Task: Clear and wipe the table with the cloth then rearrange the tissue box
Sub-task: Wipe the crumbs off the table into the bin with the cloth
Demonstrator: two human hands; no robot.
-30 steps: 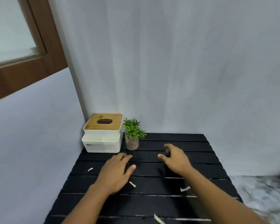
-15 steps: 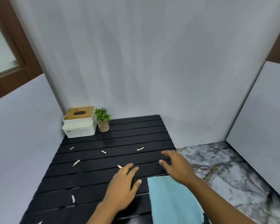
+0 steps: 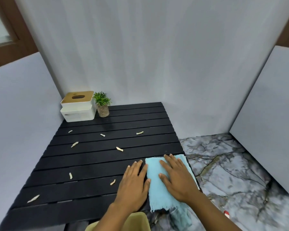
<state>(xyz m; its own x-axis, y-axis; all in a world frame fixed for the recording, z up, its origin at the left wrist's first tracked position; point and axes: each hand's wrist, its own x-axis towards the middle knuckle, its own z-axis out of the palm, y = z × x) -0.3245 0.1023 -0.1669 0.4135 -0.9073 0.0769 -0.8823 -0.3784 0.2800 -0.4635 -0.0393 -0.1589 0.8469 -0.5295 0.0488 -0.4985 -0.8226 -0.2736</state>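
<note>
Now we press our right hand (image 3: pixel 177 177) flat and open on the light blue fringed cloth (image 3: pixel 158 195) at the near right edge of the black slatted table (image 3: pixel 93 157), likely to pin it for wiping; our left hand (image 3: pixel 133 185) rests open beside it. Pale scraps (image 3: pixel 119 149) wait; the white tissue box with wooden lid (image 3: pixel 78 105) sits far left.

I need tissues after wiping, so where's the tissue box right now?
In the head view, the tissue box stands at the table's far left corner against the wall, beside the small potted plant on its right.
</note>
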